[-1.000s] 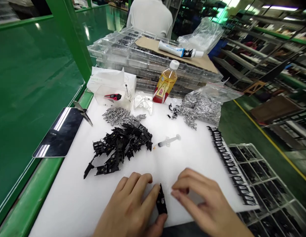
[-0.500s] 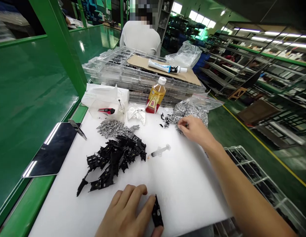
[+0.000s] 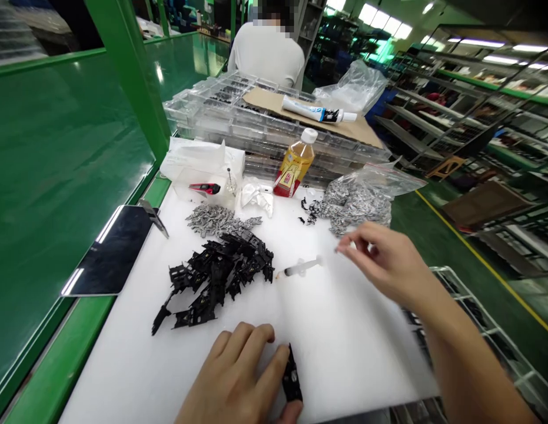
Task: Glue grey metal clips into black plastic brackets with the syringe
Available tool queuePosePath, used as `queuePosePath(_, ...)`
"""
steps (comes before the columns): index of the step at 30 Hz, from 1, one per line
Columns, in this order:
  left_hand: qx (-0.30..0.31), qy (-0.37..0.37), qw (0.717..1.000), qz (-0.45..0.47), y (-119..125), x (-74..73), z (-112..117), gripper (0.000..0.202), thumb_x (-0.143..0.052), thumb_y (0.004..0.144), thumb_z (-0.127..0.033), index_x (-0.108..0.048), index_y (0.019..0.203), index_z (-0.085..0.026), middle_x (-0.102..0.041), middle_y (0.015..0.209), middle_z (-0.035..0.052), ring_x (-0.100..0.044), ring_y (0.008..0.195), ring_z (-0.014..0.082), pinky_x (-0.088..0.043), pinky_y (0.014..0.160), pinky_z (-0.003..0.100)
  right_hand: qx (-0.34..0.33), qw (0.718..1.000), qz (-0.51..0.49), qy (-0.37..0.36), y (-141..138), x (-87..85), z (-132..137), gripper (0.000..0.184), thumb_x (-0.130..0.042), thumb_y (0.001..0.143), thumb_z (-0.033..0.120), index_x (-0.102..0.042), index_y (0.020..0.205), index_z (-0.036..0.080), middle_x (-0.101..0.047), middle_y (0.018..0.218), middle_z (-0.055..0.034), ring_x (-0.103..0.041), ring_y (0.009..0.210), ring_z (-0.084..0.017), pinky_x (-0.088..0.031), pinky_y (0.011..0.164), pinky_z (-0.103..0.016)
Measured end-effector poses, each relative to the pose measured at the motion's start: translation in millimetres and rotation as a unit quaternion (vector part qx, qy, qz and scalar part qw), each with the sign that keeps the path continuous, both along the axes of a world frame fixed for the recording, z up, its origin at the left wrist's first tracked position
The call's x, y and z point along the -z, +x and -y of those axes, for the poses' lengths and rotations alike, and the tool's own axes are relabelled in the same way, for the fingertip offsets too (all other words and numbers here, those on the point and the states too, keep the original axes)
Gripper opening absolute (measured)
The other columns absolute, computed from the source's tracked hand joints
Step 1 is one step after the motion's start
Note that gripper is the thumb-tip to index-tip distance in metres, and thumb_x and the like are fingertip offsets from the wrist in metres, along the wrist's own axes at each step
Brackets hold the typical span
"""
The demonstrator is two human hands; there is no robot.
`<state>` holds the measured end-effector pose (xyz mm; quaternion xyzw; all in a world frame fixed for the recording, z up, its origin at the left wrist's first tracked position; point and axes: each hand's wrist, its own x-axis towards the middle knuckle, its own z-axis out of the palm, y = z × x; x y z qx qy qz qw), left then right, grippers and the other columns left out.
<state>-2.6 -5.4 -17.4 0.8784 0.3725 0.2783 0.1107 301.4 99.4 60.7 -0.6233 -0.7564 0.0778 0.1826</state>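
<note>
My left hand (image 3: 238, 377) rests on the white mat (image 3: 344, 353) at the near edge and grips a small black plastic part (image 3: 292, 377) between thumb and fingers. My right hand (image 3: 384, 259) hovers above the mat near the syringe (image 3: 300, 268), its thumb and forefinger pinched on something tiny, probably a small grey metal piece. A clear bag of grey metal pieces (image 3: 357, 200) lies just beyond that hand. A heap of black plastic parts (image 3: 221, 271) sits mid-mat, with a loose pile of grey pieces (image 3: 212, 218) behind it.
A bottle of amber liquid (image 3: 295, 165), stacked clear trays (image 3: 256, 118) with a tube (image 3: 318, 112) on cardboard, and a white box (image 3: 203, 165) stand at the back. A dark tablet (image 3: 110, 247) lies left. Compartment trays (image 3: 490, 330) lie right. A person in a white shirt (image 3: 269, 53) sits beyond.
My right hand reached out to the bag of grey pieces and has now drawn back toward me with its fingers pinched. The left hand stayed put with the black part.
</note>
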Motion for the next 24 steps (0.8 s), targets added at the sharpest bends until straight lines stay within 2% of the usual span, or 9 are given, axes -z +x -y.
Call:
queuePosePath(2,0.004,-0.033,0.999,-0.011,0.2,-3.1,3.0,0.041,-0.079,0.087,-0.039,-0.068,0.122,-0.021,-0.066,0.118,0.0092,-0.057,0.099,0.0293,-0.049,0.079,0.043,-0.071,0.996,-0.033,-0.040,-17.6,0.9,47.3,0.016,-0.063,0.103,0.035,-0.074,0.096,0.026,-0.067,0.085,-0.0026,-0.061,0.070,-0.016,-0.048,0.061,-0.031)
queuePosePath(3,0.006,-0.049,0.999,-0.016,0.4,-5.1,3.9,0.041,-0.079,0.086,-0.038,-0.067,0.122,-0.021,-0.065,0.118,0.0091,-0.057,0.099,0.0296,-0.049,0.078,0.043,-0.114,0.988,-0.070,-0.079,-27.8,3.4,69.2,0.013,-0.060,0.104,0.030,-0.072,0.099,0.027,-0.067,0.087,-0.0026,-0.063,0.073,-0.016,-0.049,0.059,-0.029)
queuePosePath(5,0.008,-0.069,0.997,-0.019,0.9,-8.9,4.5,0.039,-0.077,0.088,-0.036,-0.066,0.122,-0.021,-0.064,0.117,0.0091,-0.056,0.099,0.0297,-0.048,0.079,0.044,-0.148,0.973,-0.121,-0.130,-48.9,10.4,103.8,0.014,-0.056,0.106,0.022,-0.068,0.102,0.028,-0.065,0.089,-0.0016,-0.066,0.077,-0.015,-0.054,0.064,-0.026)
queuePosePath(7,0.013,-0.079,0.997,-0.016,1.4,-11.7,4.2,0.035,-0.074,0.091,-0.036,-0.066,0.122,-0.021,-0.064,0.117,0.0092,-0.056,0.099,0.0296,-0.047,0.079,0.044,-0.156,0.969,-0.129,-0.139,-66.8,16.9,123.1,0.016,-0.053,0.107,0.019,-0.066,0.102,0.027,-0.064,0.087,-0.0006,-0.066,0.074,-0.013,-0.054,0.064,-0.025)
queuePosePath(10,0.012,-0.088,0.996,-0.008,2.0,-14.1,3.8,0.029,-0.068,0.095,-0.035,-0.065,0.121,-0.020,-0.062,0.118,0.0100,-0.055,0.101,0.0299,-0.047,0.081,0.045,-0.183,0.972,-0.086,-0.119,-81.5,22.1,129.1,0.019,-0.051,0.107,0.017,-0.066,0.099,0.025,-0.062,0.084,-0.0002,-0.063,0.068,-0.013,-0.051,0.060,-0.026)
queuePosePath(14,0.017,-0.108,0.994,-0.007,2.8,-15.9,4.0,0.027,-0.067,0.096,-0.033,-0.065,0.120,-0.021,-0.061,0.119,0.0098,-0.053,0.101,0.0295,-0.046,0.080,0.045,-0.210,0.973,-0.045,-0.080,-85.2,25.3,125.8,0.024,-0.049,0.105,0.010,-0.067,0.095,0.022,-0.060,0.080,-0.0001,-0.060,0.067,-0.014,-0.045,0.056,-0.028)
queuePosePath(17,0.019,-0.115,0.993,-0.006,3.1,-16.8,3.6,0.027,-0.067,0.095,-0.032,-0.065,0.120,-0.021,-0.060,0.119,0.0095,-0.053,0.101,0.0290,-0.045,0.079,0.045,-0.210,0.975,-0.029,-0.064,-86.7,28.7,126.5,0.026,-0.048,0.101,0.005,-0.067,0.094,0.021,-0.059,0.082,0.0001,-0.057,0.067,-0.014,-0.040,0.056,-0.030)
queuePosePath(24,0.021,-0.124,0.992,-0.006,2.0,-17.3,3.4,0.029,-0.068,0.094,-0.029,-0.065,0.122,-0.021,-0.060,0.121,0.0093,-0.052,0.102,0.0287,-0.045,0.081,0.045,-0.189,0.981,-0.001,-0.031,-93.1,33.3,129.5,0.025,-0.049,0.100,0.006,-0.060,0.085,0.022,-0.056,0.080,0.0009,-0.054,0.064,-0.014,-0.034,0.055,-0.033)
